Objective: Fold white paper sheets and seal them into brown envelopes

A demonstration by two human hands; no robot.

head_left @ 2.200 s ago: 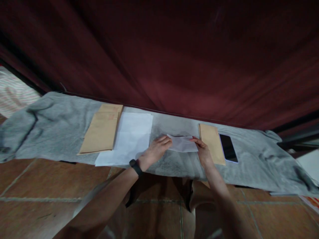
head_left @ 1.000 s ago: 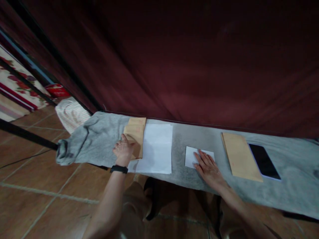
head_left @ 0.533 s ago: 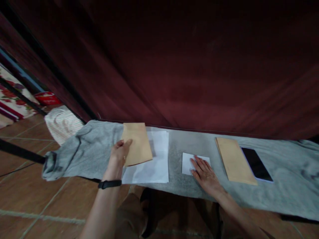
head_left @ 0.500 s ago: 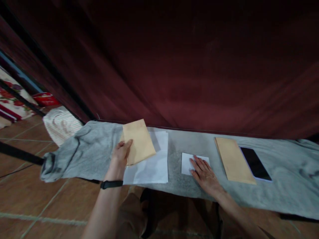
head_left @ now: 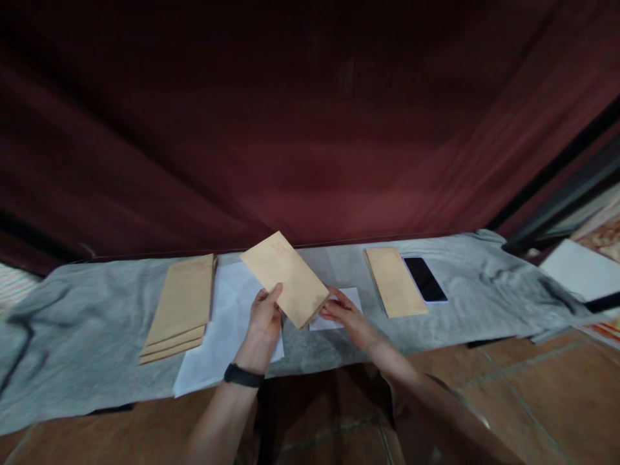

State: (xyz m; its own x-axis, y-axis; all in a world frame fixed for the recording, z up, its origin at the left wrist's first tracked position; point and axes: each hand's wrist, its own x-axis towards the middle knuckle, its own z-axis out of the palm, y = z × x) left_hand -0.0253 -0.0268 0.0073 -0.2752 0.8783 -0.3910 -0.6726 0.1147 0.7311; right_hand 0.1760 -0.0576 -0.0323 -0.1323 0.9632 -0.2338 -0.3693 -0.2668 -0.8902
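A brown paper envelope [head_left: 289, 278] is held tilted above the cloth, faint reddish print at its far end. My left hand [head_left: 265, 313], with a dark wristband, grips its near left edge, thumb on top. At the right corner, the fingers of my right hand [head_left: 346, 314] close on the envelope's end; their tips are partly hidden. Beneath that hand lies a small folded white paper [head_left: 352, 298], partly covered. Larger white sheets [head_left: 227, 303] lie under and left of my left hand. A fanned stack of brown envelopes [head_left: 183, 300] overlaps their left side.
On the right, more brown envelopes [head_left: 394, 282] lie beside a dark-screened phone [head_left: 425, 279] with a purple edge. Grey cloth [head_left: 465, 278] covers the narrow bench. A dark red curtain [head_left: 300, 161] hangs behind it. A white flat object [head_left: 584, 271] is at far right.
My left hand has brought an envelope rightward from the left stack. My right hand has lifted from flat on the small paper to the envelope's corner. The view has turned right.
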